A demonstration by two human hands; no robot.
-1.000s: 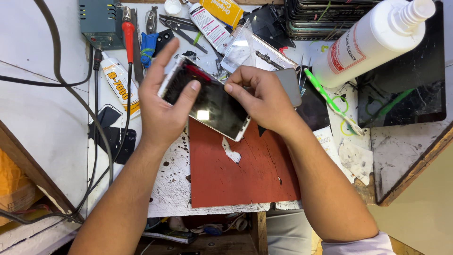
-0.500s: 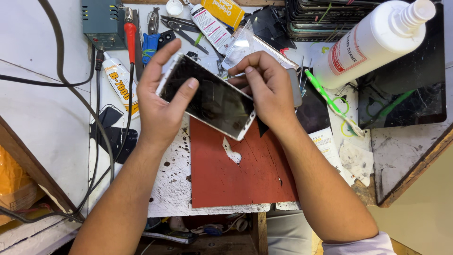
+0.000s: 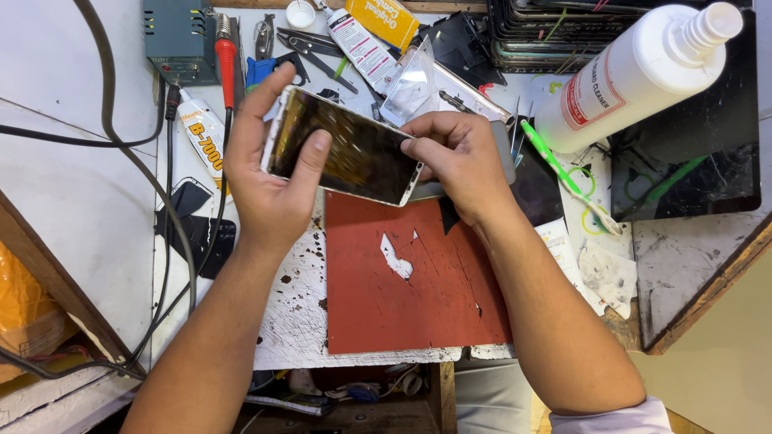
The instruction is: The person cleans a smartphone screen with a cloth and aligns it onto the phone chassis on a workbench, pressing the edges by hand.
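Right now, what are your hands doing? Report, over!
Left hand and right hand both grip the phone, screen up. It is held above the red mat. Nothing blocks it.

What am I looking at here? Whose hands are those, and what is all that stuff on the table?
The picture comes from a camera on a person's head, looking down, so you see that person's own two bare hands, no machine. The left hand and the right hand hold a phone with a dark glass screen, lifted above a worn red mat. The left thumb lies across the screen; the right fingertips pinch its other end.

Around them the workbench is crowded: a big white squeeze bottle lying tilted, a green toothbrush, a small white glue tube, a red-handled tool, a grey box with black cables, and a dark glass panel.
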